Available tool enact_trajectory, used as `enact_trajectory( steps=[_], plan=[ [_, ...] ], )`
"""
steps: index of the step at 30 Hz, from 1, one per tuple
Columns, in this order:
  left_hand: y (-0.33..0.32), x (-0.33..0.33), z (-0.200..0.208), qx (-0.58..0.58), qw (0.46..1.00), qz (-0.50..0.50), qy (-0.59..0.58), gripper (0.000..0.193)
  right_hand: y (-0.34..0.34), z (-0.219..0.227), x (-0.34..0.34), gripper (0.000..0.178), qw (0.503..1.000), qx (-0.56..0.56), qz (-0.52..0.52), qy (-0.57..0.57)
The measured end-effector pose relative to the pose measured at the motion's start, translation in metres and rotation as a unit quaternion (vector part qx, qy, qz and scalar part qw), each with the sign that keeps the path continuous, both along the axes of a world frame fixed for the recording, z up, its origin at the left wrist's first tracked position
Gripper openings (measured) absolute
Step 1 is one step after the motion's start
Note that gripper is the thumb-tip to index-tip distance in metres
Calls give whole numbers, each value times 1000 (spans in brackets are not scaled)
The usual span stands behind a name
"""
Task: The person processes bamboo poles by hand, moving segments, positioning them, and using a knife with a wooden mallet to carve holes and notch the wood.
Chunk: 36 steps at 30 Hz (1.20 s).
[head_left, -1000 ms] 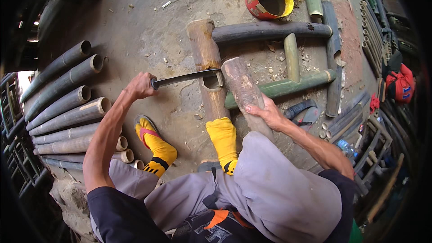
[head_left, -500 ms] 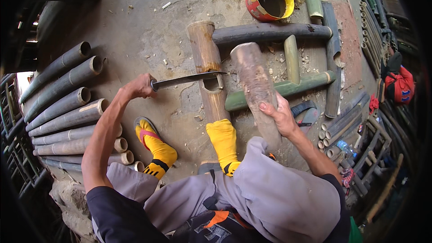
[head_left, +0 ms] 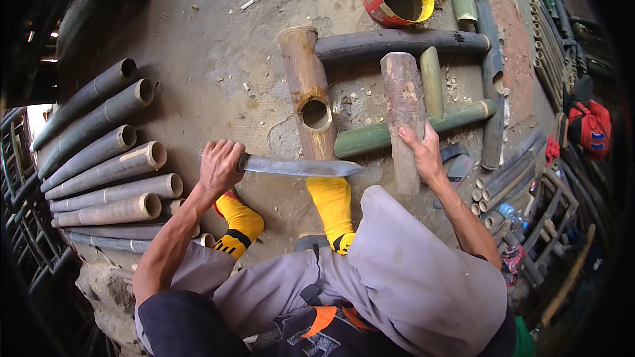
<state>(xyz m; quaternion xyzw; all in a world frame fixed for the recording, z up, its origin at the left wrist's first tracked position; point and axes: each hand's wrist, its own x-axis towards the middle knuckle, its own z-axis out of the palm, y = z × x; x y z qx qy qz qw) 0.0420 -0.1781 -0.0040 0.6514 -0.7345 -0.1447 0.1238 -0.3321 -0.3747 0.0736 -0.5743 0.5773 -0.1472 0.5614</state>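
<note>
My left hand [head_left: 221, 166] is closed round the handle of a machete [head_left: 297, 168]. Its long grey blade points right, crossing above the near end of a brown bamboo piece [head_left: 299, 63] and my yellow-socked foot [head_left: 331, 206]. A rounded hole is cut through the upper wall of that bamboo piece. My right hand [head_left: 423, 155] grips a rough, thick wooden billet [head_left: 402, 96] by its lower part, held upright in the picture over the bamboo frame. The frame has a dark pole [head_left: 400, 44], a green pole [head_left: 390, 137] and a short pale-green piece [head_left: 432, 82] between them.
Several cut bamboo poles [head_left: 109, 170] lie stacked at left. A red and yellow bucket [head_left: 372, 6] of dark contents stands beyond the frame. A dark bamboo piece [head_left: 490, 139] closes the frame's right side. A loose sandal [head_left: 458, 168] and more bamboo lie at right; chips litter the floor.
The machete has come out of the bamboo's hole and moved nearer to me, and the hole now looks open and rounded. The billet has shifted right and turned more upright.
</note>
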Motion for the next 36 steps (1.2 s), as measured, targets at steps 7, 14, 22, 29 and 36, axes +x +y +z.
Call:
enact_trajectory(
  steps=[7,14,22,29,36],
  plan=[
    [-6,16,-33,57,995,57,-61,19,29,9,13,75,969,-165,180,43],
    [-21,32,-39,129,990,33,-41,20,-22,-8,30,81,713,-401,574,-25],
    [-19,30,-40,139,988,24,-60,24,9,9,72,99,688,-376,611,-105],
    [-27,36,-47,121,989,34,-79,25,-7,-9,95,90,691,-211,663,195],
    [-34,30,-39,138,988,19,-62,27,-18,-26,76,90,729,-221,621,186]
  ],
)
